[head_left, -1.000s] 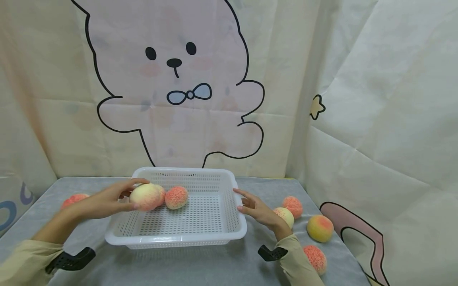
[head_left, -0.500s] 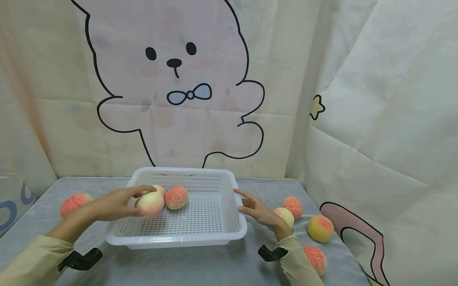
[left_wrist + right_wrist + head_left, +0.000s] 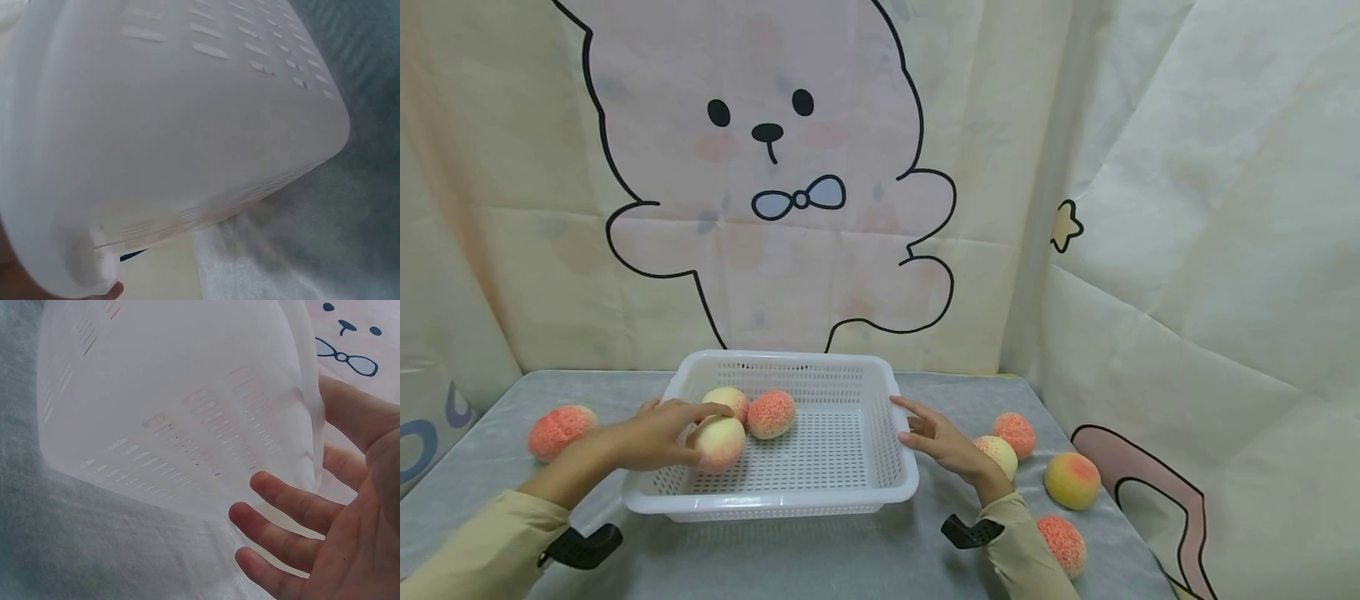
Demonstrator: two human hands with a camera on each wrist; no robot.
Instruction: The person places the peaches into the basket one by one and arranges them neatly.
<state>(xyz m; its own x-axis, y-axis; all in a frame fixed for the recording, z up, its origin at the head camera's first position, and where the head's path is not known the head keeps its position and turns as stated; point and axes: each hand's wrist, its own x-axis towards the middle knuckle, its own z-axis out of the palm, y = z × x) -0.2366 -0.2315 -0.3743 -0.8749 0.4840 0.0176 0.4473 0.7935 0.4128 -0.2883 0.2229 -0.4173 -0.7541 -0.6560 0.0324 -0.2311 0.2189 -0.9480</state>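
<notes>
"What did the head view show?"

"The left hand (image 3: 658, 435) had its thumb and fingers bent round a pale pink-tinged peach (image 3: 721, 446), low inside the white basket (image 3: 752, 503). I couldn't tell whether it touched the floor. Just beyond those fingertips lay a cream-topped peach (image 3: 727, 400) and a speckled coral peach (image 3: 772, 414)."

"And the right?"

"The right hand (image 3: 943, 446) held the rim lightly at the other end. Four more peaches (image 3: 1071, 481) lay on the grey table (image 3: 775, 562), back from its fingers; a lone red peach (image 3: 559, 432) lay behind the left ones."

"The left wrist view?"

"Mostly basket wall. A fingertip showed beside the rim; the grip and the peach were hidden."

"The right wrist view?"

"Thumb and forefinger met the rim; the other three fingers were loosely bent below it, by the outer wall."

"Your advice?"

"To my mind, lowering the peach fully before loosening the left fingers suited best, lest it roll into its neighbours, with the right fingers steadying the rim."
</notes>
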